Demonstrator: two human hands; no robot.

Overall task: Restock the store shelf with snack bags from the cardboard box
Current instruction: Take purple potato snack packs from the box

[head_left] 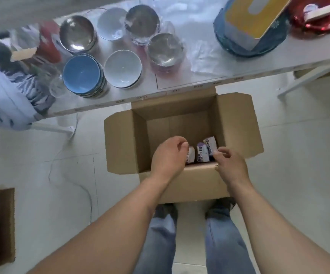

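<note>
The cardboard box is plain brown. Its snack bags are white with purple. One bowl stack is blue.

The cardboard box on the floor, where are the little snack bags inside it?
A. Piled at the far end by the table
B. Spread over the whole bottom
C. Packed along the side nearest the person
C: the snack bags stand against the near wall of the cardboard box, under both hands; the far part of its bottom is bare.

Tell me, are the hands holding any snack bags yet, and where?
It cannot be told for sure. The left hand and right hand curl over the snack bags standing in the cardboard box, fingertips at their top edges, but no clear pinch shows.
</note>
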